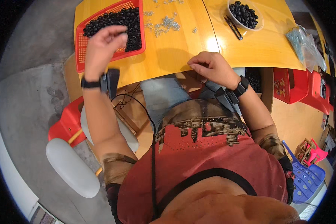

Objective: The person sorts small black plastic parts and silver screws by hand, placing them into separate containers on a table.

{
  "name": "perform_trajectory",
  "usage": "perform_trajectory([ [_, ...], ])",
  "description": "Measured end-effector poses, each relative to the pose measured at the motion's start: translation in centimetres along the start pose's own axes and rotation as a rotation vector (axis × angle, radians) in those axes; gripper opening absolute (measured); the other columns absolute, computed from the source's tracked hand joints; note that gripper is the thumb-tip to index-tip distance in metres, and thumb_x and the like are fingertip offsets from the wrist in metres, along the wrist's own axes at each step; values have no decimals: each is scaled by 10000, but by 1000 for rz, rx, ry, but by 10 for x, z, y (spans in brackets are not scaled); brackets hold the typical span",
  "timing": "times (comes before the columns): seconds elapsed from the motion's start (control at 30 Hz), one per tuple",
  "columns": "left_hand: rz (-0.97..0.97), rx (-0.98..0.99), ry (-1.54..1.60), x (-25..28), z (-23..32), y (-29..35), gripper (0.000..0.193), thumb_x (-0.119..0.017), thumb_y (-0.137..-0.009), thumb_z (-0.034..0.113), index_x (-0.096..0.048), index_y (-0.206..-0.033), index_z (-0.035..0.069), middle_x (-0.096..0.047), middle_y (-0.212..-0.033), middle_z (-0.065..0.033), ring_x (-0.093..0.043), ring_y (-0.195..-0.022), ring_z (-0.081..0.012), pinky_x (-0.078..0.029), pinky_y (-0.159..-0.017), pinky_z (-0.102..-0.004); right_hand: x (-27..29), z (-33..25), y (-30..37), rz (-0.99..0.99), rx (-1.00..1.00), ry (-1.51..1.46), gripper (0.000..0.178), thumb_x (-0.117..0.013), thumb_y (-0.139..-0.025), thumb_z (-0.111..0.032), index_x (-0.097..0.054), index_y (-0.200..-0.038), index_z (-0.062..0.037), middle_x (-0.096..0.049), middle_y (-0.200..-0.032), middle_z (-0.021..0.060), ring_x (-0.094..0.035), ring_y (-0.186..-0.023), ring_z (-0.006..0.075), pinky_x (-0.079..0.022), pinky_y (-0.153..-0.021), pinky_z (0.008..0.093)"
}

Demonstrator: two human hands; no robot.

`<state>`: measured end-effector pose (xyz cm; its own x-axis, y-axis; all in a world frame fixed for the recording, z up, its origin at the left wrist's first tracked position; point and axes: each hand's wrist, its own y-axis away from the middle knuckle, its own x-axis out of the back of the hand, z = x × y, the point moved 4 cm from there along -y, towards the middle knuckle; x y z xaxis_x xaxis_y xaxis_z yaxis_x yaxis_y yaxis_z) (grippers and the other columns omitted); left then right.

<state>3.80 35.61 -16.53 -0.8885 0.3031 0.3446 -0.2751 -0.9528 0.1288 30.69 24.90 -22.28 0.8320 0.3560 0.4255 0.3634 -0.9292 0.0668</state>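
Note:
My left hand (105,46) hovers over the near part of a red plastic basket (79,50), slightly blurred. Its fingers and thumb curl toward each other in a pinch, and whatever may be between them is too small to tell. Many small black round parts (110,20) fill the basket. At the table's near edge my right hand (214,69) is closed, thumb against the bent fingers. Anything in that grip is hidden. Small clear or silvery pieces (168,24) lie scattered on the yellow table (183,44) between the basket and the right hand's side.
A clear round tub (260,20) of black parts stands at the far right, with black thread snips (234,28) beside it. A plastic bag with bluish contents (304,46) lies at the right edge. A black cable (153,149) hangs down my front.

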Motion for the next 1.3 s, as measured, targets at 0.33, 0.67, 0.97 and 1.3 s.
perform_trajectory([
  [0.33, -258, 194, 641, -113, -44, 66, 222, -643, -788, -16, -564, -996, -16, -617, -896, -66, -597, -735, -113, -500, -682, -226, -21, -21, -11, 23, 116, -256, 237, -626, -810, -89, -625, -1044, -49, -592, -758, 38, -554, -665, 91, -468, -617, 233],
  [0.67, -271, 139, 778, -146, -43, 64, 232, -674, -764, -20, -548, -958, -12, -619, -881, -68, -606, -753, -112, -507, -727, -228, -11, -14, 7, 154, 188, -100, 197, -650, -776, -78, -642, -972, -63, -603, -754, 58, -591, -668, 140, -482, -617, 248],
  [0.97, -252, 172, 1067, -147, -48, 71, 194, -581, -845, -3, -559, -1037, -6, -627, -914, -82, -622, -804, -156, -522, -749, -265, -16, -10, 10, 197, 135, -228, 146, -626, -816, -65, -636, -956, -25, -619, -817, 26, -585, -709, 73, -481, -647, 205],
  [1.3, -238, 191, 1221, -152, -56, 70, 256, -573, -852, 6, -530, -1105, 9, -600, -962, -83, -596, -836, -153, -507, -764, -262, -18, -9, 7, 216, 154, -247, 160, -648, -778, -65, -640, -932, -27, -620, -757, 44, -587, -677, 92, -484, -635, 226],
])
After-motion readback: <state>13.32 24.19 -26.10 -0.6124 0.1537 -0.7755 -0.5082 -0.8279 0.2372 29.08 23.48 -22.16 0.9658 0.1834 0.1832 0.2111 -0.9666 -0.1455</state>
